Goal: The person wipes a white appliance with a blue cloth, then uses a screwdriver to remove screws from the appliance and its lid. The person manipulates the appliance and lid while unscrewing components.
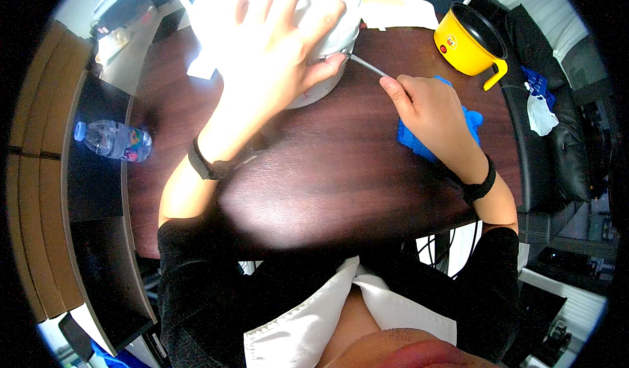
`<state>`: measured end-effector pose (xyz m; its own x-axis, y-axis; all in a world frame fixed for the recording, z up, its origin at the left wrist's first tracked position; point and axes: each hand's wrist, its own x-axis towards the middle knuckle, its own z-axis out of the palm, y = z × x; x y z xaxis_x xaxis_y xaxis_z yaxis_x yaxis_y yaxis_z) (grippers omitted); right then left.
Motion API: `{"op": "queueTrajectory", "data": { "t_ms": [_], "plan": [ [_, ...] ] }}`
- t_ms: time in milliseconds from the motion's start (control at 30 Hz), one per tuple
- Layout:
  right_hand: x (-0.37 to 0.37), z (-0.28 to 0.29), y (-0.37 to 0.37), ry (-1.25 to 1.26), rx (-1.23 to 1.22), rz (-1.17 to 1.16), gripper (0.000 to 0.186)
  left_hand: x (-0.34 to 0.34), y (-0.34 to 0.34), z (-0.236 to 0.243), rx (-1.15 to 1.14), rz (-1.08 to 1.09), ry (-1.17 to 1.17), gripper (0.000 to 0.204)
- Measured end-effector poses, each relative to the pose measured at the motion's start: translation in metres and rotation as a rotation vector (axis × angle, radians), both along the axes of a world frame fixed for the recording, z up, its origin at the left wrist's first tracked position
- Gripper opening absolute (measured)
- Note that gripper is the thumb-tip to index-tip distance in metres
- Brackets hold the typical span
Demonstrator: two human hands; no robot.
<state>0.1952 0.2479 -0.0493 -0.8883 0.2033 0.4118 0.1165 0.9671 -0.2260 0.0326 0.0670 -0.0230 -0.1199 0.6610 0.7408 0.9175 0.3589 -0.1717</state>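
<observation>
A round white appliance (213,20), strongly lit, stands at the far side of the table; much of its outline is washed out by glare. My left hand (278,50) lies over it with the fingers spread, the thumb down by its rim. My right hand (434,106) is closed around a thin metal tool (367,65), whose far end meets the appliance's rim beside my left thumb. The tool's handle is hidden in my fist, so its exact kind cannot be made out. Under my right hand and wrist lies a bright blue cloth (416,142).
A yellow pot (453,45) with a dark inside stands at the far right, its handle pointing toward me. On the left, a plastic bottle (114,140) lies at the edge of the brown table (327,171). A black sofa (570,165) borders the right side.
</observation>
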Motion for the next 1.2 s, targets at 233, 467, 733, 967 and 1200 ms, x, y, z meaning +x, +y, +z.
{"op": "queueTrajectory", "data": {
  "t_ms": [233,467,733,967,1200],
  "plan": [
    [-0.002,0.005,0.001,0.000,0.045,0.035,0.050,0.000,0.000,-0.003,0.014,0.013,0.004,0.058],
    [-0.008,-0.032,-0.011,-0.469,-1.313,0.317,0.065,0.001,0.000,-0.002,0.026,0.026,-0.004,0.058],
    [-0.002,-0.006,-0.054,-0.550,-2.123,0.398,0.059,0.005,-0.004,0.007,-0.044,0.047,0.011,0.060],
    [0.012,-0.009,-0.011,-0.340,-1.173,0.197,0.057,-0.002,-0.001,-0.002,0.030,-0.017,-0.011,0.061],
    [-0.002,-0.005,-0.004,-0.056,-0.256,0.006,0.051,0.003,-0.006,0.009,-0.009,-0.002,-0.052,0.061]
  ]
}}
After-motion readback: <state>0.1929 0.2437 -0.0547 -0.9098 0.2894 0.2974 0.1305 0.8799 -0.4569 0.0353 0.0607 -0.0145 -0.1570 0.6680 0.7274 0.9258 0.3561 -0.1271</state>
